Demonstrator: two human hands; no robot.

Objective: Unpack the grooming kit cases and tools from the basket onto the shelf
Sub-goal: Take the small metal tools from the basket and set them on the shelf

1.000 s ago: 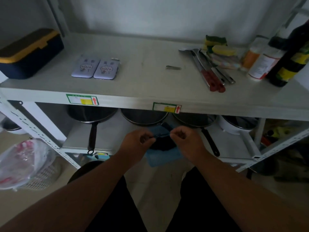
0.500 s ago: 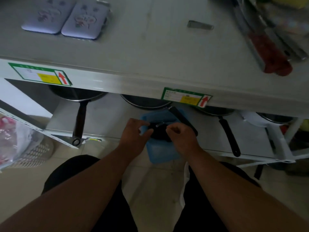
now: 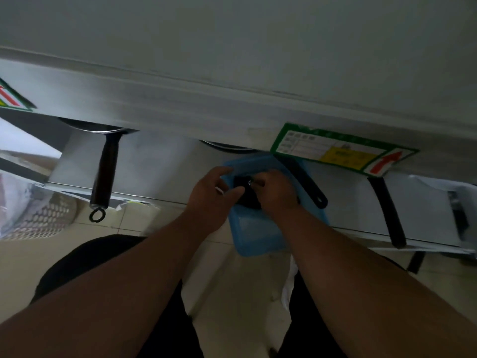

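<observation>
A blue plastic basket sits low in front of me, below the white shelf edge. Both hands are over its far end on a black case that lies in it. My left hand holds the case's left side with the thumb across it. My right hand pinches a small shiny metal piece, perhaps a zip pull, at the case's top. The rest of the case is hidden under my hands.
Dark pan handles stick out from the lower shelf at left and at right. A green and yellow sticker marks the shelf edge. A perforated bin with a plastic bag stands at far left on the tiled floor.
My head has tilted down and closer, so the shelf top's items have left the view. Both hands have stayed on the black case in the basket, the right now pinching the metal piece.
</observation>
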